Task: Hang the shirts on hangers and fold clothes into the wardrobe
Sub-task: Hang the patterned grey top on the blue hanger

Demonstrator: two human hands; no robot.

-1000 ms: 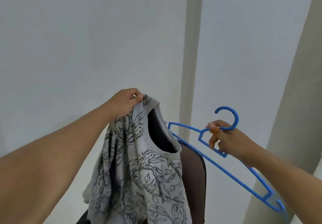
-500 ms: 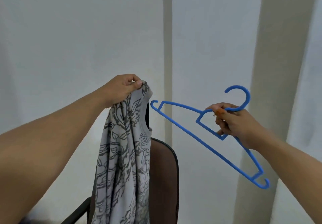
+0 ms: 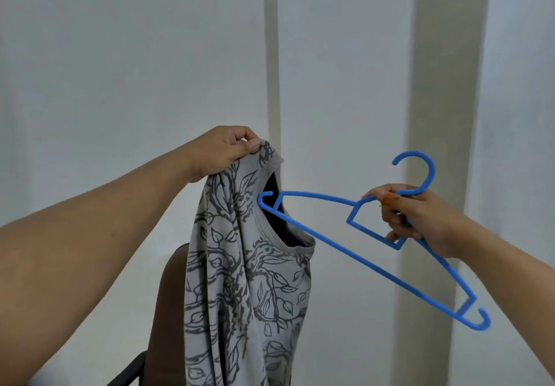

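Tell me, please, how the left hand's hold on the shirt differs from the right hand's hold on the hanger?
The left hand pinches the grey leaf-print shirt at its top edge, so the cloth hangs limp below; the right hand wraps its fingers round the blue hanger just under the hook, holding it tilted. The left hand is higher in the picture than the right. Both are raised in front of the pale wall, and the hanger's far tip sits at the shirt's neck opening.

hanger (image 3: 357, 253): its left tip is moving in from beside the shirt (image 3: 240, 280) — now sitting at the neck opening, against the dark inside.
right hand (image 3: 417, 220): is carrying the hanger leftward toward the shirt.
shirt neckline: is turning back open toward the camera — the collar gap showing again.
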